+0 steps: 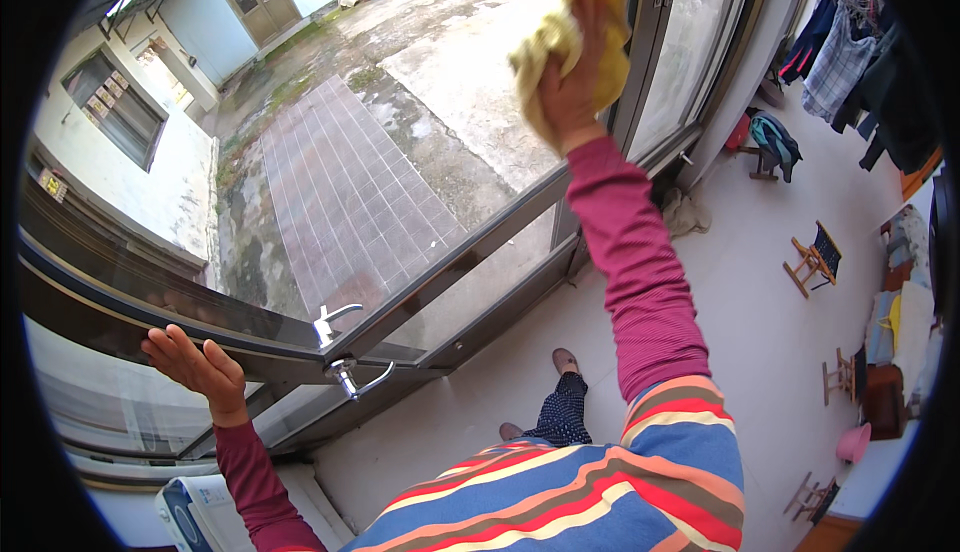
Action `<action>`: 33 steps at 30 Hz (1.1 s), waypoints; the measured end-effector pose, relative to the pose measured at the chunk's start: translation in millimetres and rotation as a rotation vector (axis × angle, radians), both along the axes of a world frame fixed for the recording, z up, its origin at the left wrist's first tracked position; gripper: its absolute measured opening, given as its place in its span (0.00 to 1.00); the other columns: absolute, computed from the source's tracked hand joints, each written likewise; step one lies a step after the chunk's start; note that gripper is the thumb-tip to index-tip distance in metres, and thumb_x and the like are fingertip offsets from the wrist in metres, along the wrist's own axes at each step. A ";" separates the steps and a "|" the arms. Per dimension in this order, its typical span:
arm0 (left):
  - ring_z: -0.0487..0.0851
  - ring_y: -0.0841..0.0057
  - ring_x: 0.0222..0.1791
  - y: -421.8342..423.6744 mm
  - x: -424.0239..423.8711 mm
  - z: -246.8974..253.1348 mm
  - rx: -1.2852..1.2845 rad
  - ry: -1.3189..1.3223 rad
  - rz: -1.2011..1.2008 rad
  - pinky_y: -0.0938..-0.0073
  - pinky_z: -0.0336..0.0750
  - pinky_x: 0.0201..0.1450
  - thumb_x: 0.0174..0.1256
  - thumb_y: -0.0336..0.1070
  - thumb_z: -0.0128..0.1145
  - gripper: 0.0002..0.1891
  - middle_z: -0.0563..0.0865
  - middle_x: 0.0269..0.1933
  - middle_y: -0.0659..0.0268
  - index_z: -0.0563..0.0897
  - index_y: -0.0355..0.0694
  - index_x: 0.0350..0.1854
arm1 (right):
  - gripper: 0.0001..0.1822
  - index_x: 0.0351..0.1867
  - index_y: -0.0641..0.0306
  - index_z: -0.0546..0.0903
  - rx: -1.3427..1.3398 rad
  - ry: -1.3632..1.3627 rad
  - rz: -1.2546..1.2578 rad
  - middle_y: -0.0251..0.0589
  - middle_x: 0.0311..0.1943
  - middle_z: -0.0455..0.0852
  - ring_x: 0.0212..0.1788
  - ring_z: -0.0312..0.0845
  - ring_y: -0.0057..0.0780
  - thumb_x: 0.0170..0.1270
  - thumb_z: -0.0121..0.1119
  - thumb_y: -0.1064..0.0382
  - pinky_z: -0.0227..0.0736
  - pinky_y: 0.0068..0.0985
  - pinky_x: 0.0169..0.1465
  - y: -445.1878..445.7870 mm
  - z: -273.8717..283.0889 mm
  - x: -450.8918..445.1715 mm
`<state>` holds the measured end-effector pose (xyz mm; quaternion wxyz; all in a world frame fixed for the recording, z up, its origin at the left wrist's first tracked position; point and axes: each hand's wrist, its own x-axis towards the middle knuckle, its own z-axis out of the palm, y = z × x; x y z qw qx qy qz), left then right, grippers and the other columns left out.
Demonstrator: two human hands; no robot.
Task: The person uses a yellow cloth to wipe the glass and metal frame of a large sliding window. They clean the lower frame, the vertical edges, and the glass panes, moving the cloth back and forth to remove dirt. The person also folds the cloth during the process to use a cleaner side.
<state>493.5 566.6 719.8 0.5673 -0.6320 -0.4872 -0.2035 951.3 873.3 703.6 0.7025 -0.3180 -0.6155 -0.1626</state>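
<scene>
A crumpled yellow cloth (549, 53) is bunched in my right hand (574, 94), which is raised high against the glass pane (420, 102) of a door. My left hand (196, 373) rests by the dark door frame (112, 327) on the left, its fingers apart and nothing in it. Whether its palm presses the frame, I cannot tell. Between my hands, low on the door, sits a chrome lever handle (347, 379). Its counterpart, an outer lever handle (326, 325), shows through the glass.
Small folding stools (808, 261) stand on the pale floor (750, 312) to my right. Clothes (836, 64) hang at the upper right. A pink bucket (853, 443) is near the right edge. At the lower left is a white-and-blue appliance (199, 514). A tiled yard (352, 184) lies beyond the glass.
</scene>
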 end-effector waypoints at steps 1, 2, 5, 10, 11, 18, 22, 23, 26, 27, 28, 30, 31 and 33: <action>0.50 0.52 0.78 8.1 4.5 -0.6 0.033 -0.006 -0.003 0.54 0.42 0.78 0.78 0.38 0.40 0.27 0.56 0.78 0.52 0.58 0.34 0.75 | 0.34 0.71 0.65 0.63 0.083 -0.022 -0.026 0.53 0.73 0.60 0.77 0.45 0.59 0.64 0.48 0.54 0.42 0.49 0.77 24.3 8.7 26.2; 0.51 0.53 0.78 10.5 5.1 -0.6 0.048 -0.011 -0.022 0.55 0.42 0.78 0.78 0.39 0.40 0.27 0.57 0.78 0.52 0.59 0.34 0.75 | 0.33 0.71 0.64 0.63 0.129 -0.049 -0.024 0.53 0.72 0.61 0.76 0.47 0.58 0.65 0.49 0.53 0.44 0.49 0.76 38.7 16.1 44.7; 0.47 0.53 0.79 2.0 -0.5 0.2 0.025 0.004 -0.007 0.54 0.38 0.78 0.77 0.38 0.40 0.28 0.55 0.78 0.51 0.58 0.33 0.75 | 0.20 0.54 0.63 0.80 -0.126 0.121 -0.179 0.56 0.50 0.83 0.51 0.80 0.54 0.67 0.54 0.53 0.74 0.41 0.54 2.4 36.1 50.5; 0.48 0.55 0.79 9.5 3.7 1.1 0.039 0.027 -0.023 0.55 0.38 0.78 0.78 0.37 0.39 0.27 0.55 0.78 0.51 0.59 0.34 0.75 | 0.33 0.68 0.68 0.65 -0.095 0.127 -0.038 0.55 0.67 0.69 0.70 0.61 0.51 0.71 0.45 0.45 0.56 0.35 0.72 58.5 -54.4 68.4; 0.48 0.56 0.79 9.4 4.0 1.2 0.045 0.033 -0.028 0.55 0.37 0.78 0.78 0.37 0.39 0.26 0.55 0.78 0.51 0.59 0.34 0.75 | 0.33 0.68 0.69 0.65 -0.145 0.170 -0.085 0.55 0.67 0.69 0.70 0.62 0.51 0.72 0.45 0.45 0.56 0.36 0.72 56.2 -88.2 61.5; 0.50 0.59 0.79 16.2 4.5 0.5 0.059 0.011 -0.080 0.57 0.39 0.78 0.78 0.36 0.41 0.25 0.57 0.78 0.55 0.62 0.36 0.74 | 0.31 0.65 0.72 0.66 -0.555 0.545 0.003 0.61 0.57 0.77 0.61 0.71 0.54 0.74 0.45 0.45 0.63 0.40 0.65 22.4 -222.9 30.2; 0.51 0.60 0.79 13.2 2.5 0.5 0.063 0.012 -0.080 0.56 0.40 0.78 0.77 0.35 0.42 0.25 0.57 0.78 0.55 0.63 0.36 0.74 | 0.29 0.65 0.74 0.66 -0.545 0.489 -0.194 0.64 0.61 0.72 0.62 0.68 0.59 0.74 0.48 0.51 0.61 0.42 0.66 -11.0 -210.7 -11.6; 0.51 0.60 0.79 7.1 1.8 3.6 0.066 0.022 -0.066 0.56 0.40 0.78 0.77 0.35 0.42 0.25 0.57 0.78 0.55 0.63 0.36 0.74 | 0.29 0.65 0.74 0.65 -0.493 0.426 -0.232 0.64 0.62 0.70 0.64 0.66 0.60 0.73 0.48 0.52 0.60 0.44 0.67 -25.9 -207.4 -29.7; 0.50 0.60 0.79 12.0 3.2 3.5 0.062 0.022 -0.105 0.56 0.39 0.78 0.77 0.36 0.43 0.25 0.57 0.78 0.56 0.64 0.36 0.73 | 0.33 0.72 0.74 0.56 -0.613 0.342 -0.150 0.67 0.73 0.53 0.75 0.47 0.61 0.72 0.47 0.57 0.42 0.42 0.77 -69.0 -215.9 -70.6; 0.49 0.61 0.80 13.9 4.3 4.1 0.053 0.020 -0.124 0.56 0.39 0.78 0.76 0.36 0.44 0.25 0.56 0.78 0.56 0.64 0.36 0.73 | 0.34 0.73 0.74 0.54 -0.581 0.368 -0.104 0.68 0.73 0.51 0.77 0.43 0.60 0.71 0.47 0.57 0.38 0.42 0.78 -88.3 -209.8 -91.6; 0.48 0.61 0.80 15.8 4.4 4.7 0.048 0.023 -0.143 0.56 0.39 0.78 0.76 0.36 0.44 0.25 0.56 0.78 0.56 0.65 0.36 0.73 | 0.36 0.73 0.74 0.53 -0.585 0.319 -0.081 0.68 0.74 0.49 0.77 0.41 0.63 0.70 0.48 0.56 0.37 0.45 0.77 -105.8 -209.8 -110.7; 0.47 0.61 0.80 16.8 3.1 5.0 0.035 0.032 -0.172 0.57 0.38 0.78 0.76 0.35 0.44 0.25 0.56 0.78 0.56 0.65 0.36 0.73 | 0.40 0.74 0.74 0.50 -0.590 0.223 -0.029 0.68 0.74 0.47 0.76 0.36 0.68 0.68 0.49 0.54 0.35 0.52 0.76 -141.2 -210.6 -150.0; 0.47 0.61 0.80 15.9 3.2 5.2 0.031 0.037 -0.173 0.57 0.38 0.78 0.76 0.35 0.44 0.25 0.56 0.78 0.56 0.65 0.36 0.72 | 0.41 0.74 0.76 0.49 -0.629 0.205 0.044 0.68 0.74 0.46 0.77 0.34 0.68 0.67 0.49 0.52 0.35 0.53 0.76 -161.8 -211.9 -169.5; 0.46 0.61 0.80 16.3 3.3 4.9 0.034 0.043 -0.176 0.57 0.38 0.78 0.76 0.34 0.44 0.24 0.56 0.78 0.56 0.66 0.36 0.72 | 0.40 0.75 0.76 0.47 -0.655 0.077 0.141 0.69 0.74 0.45 0.76 0.32 0.71 0.70 0.45 0.53 0.34 0.54 0.76 -200.6 -216.2 -207.4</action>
